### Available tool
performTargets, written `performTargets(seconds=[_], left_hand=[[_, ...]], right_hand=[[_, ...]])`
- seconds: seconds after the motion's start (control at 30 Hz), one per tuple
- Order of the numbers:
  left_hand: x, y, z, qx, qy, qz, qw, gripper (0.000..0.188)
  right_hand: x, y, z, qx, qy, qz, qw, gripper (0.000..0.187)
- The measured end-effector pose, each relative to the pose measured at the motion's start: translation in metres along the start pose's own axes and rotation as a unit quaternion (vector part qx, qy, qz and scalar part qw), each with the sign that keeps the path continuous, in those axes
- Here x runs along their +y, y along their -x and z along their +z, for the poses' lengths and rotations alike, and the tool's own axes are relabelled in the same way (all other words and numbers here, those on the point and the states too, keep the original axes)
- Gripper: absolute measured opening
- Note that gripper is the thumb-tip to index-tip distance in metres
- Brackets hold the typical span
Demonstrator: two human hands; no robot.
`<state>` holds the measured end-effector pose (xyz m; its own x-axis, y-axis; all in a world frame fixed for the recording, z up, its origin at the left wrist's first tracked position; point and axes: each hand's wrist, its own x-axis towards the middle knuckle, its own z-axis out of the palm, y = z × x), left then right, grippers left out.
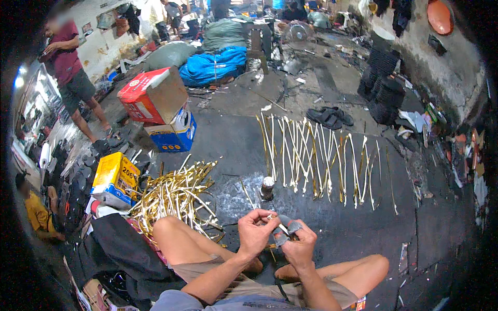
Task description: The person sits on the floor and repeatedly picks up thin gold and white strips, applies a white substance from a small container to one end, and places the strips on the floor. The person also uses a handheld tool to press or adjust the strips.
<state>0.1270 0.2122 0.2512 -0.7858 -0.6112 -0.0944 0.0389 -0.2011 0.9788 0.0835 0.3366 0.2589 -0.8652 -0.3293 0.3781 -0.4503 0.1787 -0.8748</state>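
Observation:
I sit on the dark floor with both hands close together in front of my lap. Fingertips of my left hand are pinched on a thin white strip, which reaches across to the right hand. My right hand is closed round a grey, curved, flexible piece; its exact kind is unclear. A heap of gold and white strips lies by my left knee. More such strips are spread side by side, some crossing, on the floor ahead to the right. A small upright cylinder with a pale top stands just beyond my hands.
A yellow and blue box sits left of the heap. Farther off, a red and white carton rests on a blue box. Black sandals lie beyond the spread strips. A person stands at far left.

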Motion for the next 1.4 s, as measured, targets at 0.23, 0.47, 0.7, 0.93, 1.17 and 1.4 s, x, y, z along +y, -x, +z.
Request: performTargets(seconds=[0.23,0.47,0.7,0.93,1.17,1.4], left_hand=[[0.009,0.009,-0.006,-0.049,0.035,-0.075,0.995,0.019],[-0.011,0.007,-0.022,-0.049,0.195,-0.175,0.964,0.019],[0.011,-0.03,-0.033,-0.032,0.174,-0.14,0.974,0.011],[0.003,-0.129,-0.086,0.115,0.18,-0.116,0.97,0.013],[-0.113,-0.24,-0.162,0.237,0.139,-0.179,0.945,0.013],[-0.21,-0.273,-0.169,0.337,-0.003,-0.188,0.923,0.019]], right_hand=[[-0.005,0.005,-0.011,-0.028,0.042,-0.01,0.999,0.027],[-0.003,-0.003,-0.003,-0.02,0.038,-0.084,0.996,0.02],[-0.008,0.003,-0.008,-0.057,0.04,-0.079,0.994,0.018],[0.012,0.048,-0.024,-0.076,0.095,-0.028,0.992,0.016],[0.046,0.123,-0.067,-0.121,0.142,0.086,0.979,0.009],[0.06,0.144,-0.071,-0.182,0.102,0.26,0.943,0.014]])
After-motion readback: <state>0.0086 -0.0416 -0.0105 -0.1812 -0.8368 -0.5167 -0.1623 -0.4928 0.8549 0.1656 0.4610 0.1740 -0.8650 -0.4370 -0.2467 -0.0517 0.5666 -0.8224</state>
